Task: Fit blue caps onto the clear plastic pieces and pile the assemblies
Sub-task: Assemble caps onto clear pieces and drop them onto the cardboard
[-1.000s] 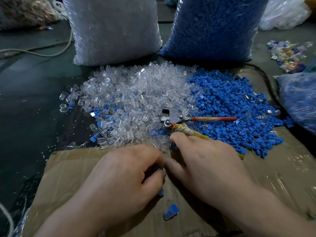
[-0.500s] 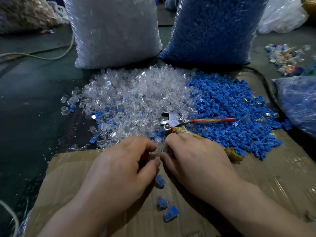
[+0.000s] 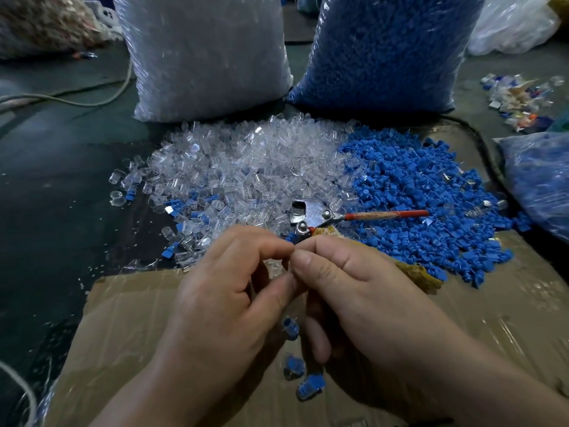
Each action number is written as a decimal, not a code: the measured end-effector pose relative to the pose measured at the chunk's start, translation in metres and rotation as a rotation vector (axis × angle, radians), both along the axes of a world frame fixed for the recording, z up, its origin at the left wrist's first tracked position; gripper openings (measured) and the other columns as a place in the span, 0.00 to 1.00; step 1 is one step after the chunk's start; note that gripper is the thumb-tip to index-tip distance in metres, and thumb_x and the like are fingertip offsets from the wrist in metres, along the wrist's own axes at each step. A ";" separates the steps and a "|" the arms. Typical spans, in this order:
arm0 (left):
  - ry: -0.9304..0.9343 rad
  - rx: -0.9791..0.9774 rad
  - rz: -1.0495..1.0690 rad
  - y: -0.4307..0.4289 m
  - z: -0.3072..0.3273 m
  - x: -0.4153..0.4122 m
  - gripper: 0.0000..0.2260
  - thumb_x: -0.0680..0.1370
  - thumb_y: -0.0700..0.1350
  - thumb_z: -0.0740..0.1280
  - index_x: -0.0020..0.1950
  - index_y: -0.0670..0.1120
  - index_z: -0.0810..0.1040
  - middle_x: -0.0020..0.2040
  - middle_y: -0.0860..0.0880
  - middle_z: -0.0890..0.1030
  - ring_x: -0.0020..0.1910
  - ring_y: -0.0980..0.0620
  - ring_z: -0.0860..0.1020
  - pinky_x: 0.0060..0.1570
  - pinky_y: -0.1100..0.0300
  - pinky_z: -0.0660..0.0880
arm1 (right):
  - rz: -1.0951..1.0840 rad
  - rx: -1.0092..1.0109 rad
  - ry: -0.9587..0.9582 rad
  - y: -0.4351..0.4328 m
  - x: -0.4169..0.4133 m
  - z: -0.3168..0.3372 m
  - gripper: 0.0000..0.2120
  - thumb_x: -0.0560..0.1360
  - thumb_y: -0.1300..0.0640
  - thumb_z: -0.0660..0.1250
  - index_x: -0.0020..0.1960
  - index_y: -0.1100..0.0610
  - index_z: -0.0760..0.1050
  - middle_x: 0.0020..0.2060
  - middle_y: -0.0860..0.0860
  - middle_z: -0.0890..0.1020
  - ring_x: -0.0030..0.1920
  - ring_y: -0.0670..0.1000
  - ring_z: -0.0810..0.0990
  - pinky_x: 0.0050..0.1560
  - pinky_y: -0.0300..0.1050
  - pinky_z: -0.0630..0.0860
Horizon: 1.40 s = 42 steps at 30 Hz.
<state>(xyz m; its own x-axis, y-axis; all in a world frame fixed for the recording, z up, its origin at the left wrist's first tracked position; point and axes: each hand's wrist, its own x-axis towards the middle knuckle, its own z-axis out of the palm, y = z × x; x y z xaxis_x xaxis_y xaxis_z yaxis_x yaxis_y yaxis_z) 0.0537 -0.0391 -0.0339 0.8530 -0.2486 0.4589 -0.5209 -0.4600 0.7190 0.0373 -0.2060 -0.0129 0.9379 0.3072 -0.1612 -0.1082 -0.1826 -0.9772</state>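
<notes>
My left hand and my right hand are raised over the cardboard sheet, their fingertips pressed together. A clear plastic piece shows between my left thumb and forefinger; the rest of what the fingers pinch is hidden. Below the hands three capped assemblies lie on the cardboard. Beyond the fingers spreads the pile of clear pieces, with the pile of blue caps to its right.
Metal pliers with a red handle lie where the two piles meet. A big bag of clear pieces and a big bag of blue caps stand behind. Another bag of blue parts lies right; a cord crosses the far left.
Both hands have lifted off the cardboard and drawn their fingertips together. Assemblies that the left hand covered one second ago now lie in the open below the hands.
</notes>
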 end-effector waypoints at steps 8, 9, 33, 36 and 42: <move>0.269 -0.288 0.115 0.003 -0.007 -0.004 0.11 0.69 0.59 0.72 0.50 0.61 0.80 0.42 0.54 0.84 0.36 0.54 0.81 0.34 0.58 0.79 | -0.139 -0.804 -0.366 -0.029 0.003 0.010 0.17 0.71 0.31 0.54 0.43 0.42 0.73 0.34 0.39 0.80 0.34 0.38 0.78 0.31 0.38 0.76; 0.282 -0.270 0.137 0.003 -0.010 -0.003 0.11 0.69 0.59 0.72 0.50 0.62 0.80 0.41 0.54 0.84 0.36 0.53 0.81 0.34 0.54 0.80 | -0.108 -0.941 -0.372 -0.031 0.004 0.011 0.16 0.72 0.33 0.53 0.44 0.42 0.72 0.34 0.40 0.79 0.35 0.39 0.78 0.34 0.38 0.76; 0.398 -0.113 0.091 -0.002 -0.007 0.000 0.06 0.72 0.49 0.72 0.47 0.60 0.79 0.34 0.51 0.81 0.29 0.51 0.77 0.29 0.57 0.76 | -0.035 -0.956 -0.662 -0.010 0.015 -0.019 0.07 0.77 0.45 0.60 0.48 0.48 0.69 0.41 0.45 0.74 0.39 0.51 0.76 0.38 0.52 0.74; 0.425 -0.158 0.081 -0.001 -0.007 0.000 0.06 0.73 0.48 0.72 0.47 0.59 0.79 0.32 0.49 0.81 0.29 0.48 0.78 0.27 0.53 0.75 | -0.148 -0.736 -0.607 -0.012 0.015 -0.014 0.07 0.74 0.47 0.67 0.42 0.49 0.73 0.39 0.43 0.75 0.40 0.44 0.75 0.41 0.41 0.72; 0.478 -0.275 0.066 -0.001 -0.004 0.000 0.07 0.74 0.46 0.72 0.44 0.58 0.80 0.30 0.53 0.80 0.26 0.58 0.77 0.24 0.68 0.71 | -0.191 0.159 0.003 -0.012 0.010 -0.010 0.06 0.71 0.64 0.73 0.42 0.53 0.81 0.33 0.56 0.82 0.32 0.52 0.82 0.32 0.44 0.78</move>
